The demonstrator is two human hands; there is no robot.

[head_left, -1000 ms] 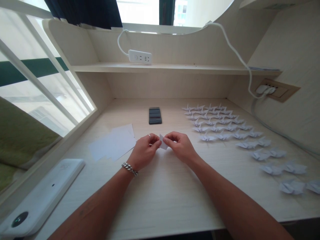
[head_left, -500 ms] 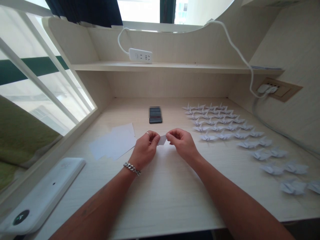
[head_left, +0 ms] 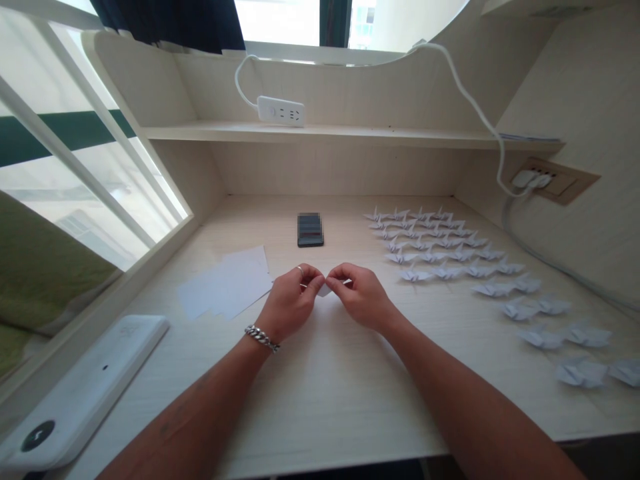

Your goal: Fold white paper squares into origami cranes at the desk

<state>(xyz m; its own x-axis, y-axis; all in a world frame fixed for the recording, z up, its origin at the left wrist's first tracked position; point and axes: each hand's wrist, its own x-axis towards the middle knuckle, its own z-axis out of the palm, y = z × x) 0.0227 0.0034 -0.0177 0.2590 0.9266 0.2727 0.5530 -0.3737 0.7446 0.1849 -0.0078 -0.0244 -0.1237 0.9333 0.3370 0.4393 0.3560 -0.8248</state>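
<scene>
My left hand [head_left: 291, 301] and my right hand [head_left: 359, 293] meet over the middle of the desk, fingertips pinched together on a small folded piece of white paper [head_left: 325, 289]. Most of the paper is hidden between the fingers. A ring and a chain bracelet are on my left hand and wrist. Several loose white paper sheets [head_left: 225, 288] lie just left of my left hand. Rows of folded white paper cranes [head_left: 440, 250] spread out to the right of my right hand.
A dark phone [head_left: 310, 229] lies behind my hands. A white flat device [head_left: 85, 390] sits at the near left edge. A power strip [head_left: 280, 111] rests on the shelf, its cable running to a wall socket [head_left: 543, 179] at the right.
The hands have closed in on each other, and the paper piece that showed between them is now mostly covered by the fingers.
</scene>
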